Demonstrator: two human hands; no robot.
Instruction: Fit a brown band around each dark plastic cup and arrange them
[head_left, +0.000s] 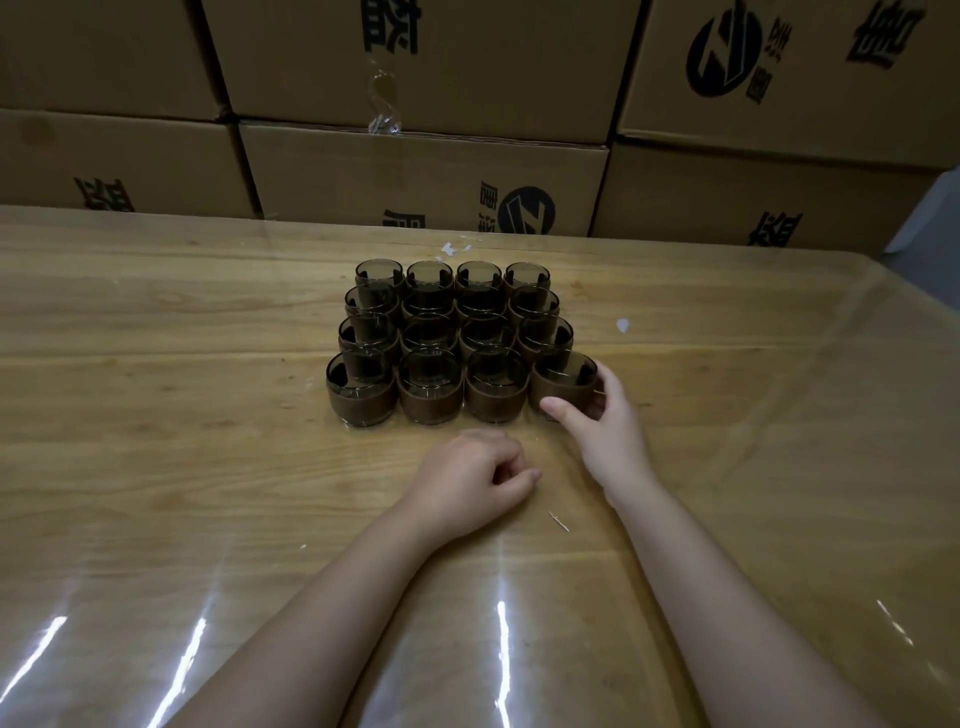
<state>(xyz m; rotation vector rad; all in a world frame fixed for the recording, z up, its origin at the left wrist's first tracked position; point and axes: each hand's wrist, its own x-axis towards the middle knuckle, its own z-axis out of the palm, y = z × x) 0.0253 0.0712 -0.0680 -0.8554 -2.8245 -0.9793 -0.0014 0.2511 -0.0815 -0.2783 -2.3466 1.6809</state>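
Several dark see-through plastic cups, each with a brown band round it, stand upright in a tight square block (451, 338) on the wooden table (156, 467). My right hand (602, 421) grips the front right cup (563, 384), thumb on its near side and fingers round its right side. That cup stands on the table at the corner of the block. My left hand (470, 480) rests on the table just in front of the block with fingers curled and nothing in it.
Stacked cardboard boxes (426, 171) with dark print form a wall right behind the table's far edge. A clear plastic sheet covers the tabletop. Small white scraps (622, 325) lie near the cups.
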